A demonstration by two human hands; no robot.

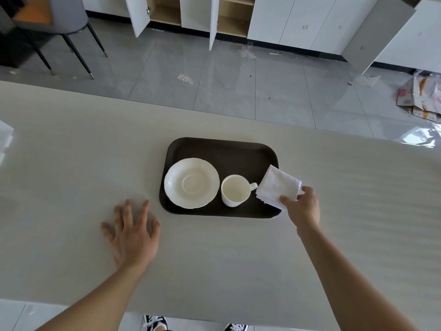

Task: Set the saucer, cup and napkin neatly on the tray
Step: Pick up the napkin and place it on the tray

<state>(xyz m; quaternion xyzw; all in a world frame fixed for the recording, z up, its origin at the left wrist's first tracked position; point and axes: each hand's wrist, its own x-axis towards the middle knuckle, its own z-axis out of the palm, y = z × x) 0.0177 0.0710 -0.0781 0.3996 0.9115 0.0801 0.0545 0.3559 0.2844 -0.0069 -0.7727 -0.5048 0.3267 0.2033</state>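
- The table point(238, 259) was long and pale, with a smooth matte top.
- A dark brown tray point(222, 151) lay flat near its middle.
- The person's left hand point(133, 235) rested palm down on the top, just beside the tray's near left corner.
- Something white point(4, 139) sat at the far left edge, cut off from sight.

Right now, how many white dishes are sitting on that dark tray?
2. The saucer lies on the left part of the tray; the cup stands beside it, to its right. None seems hidden.
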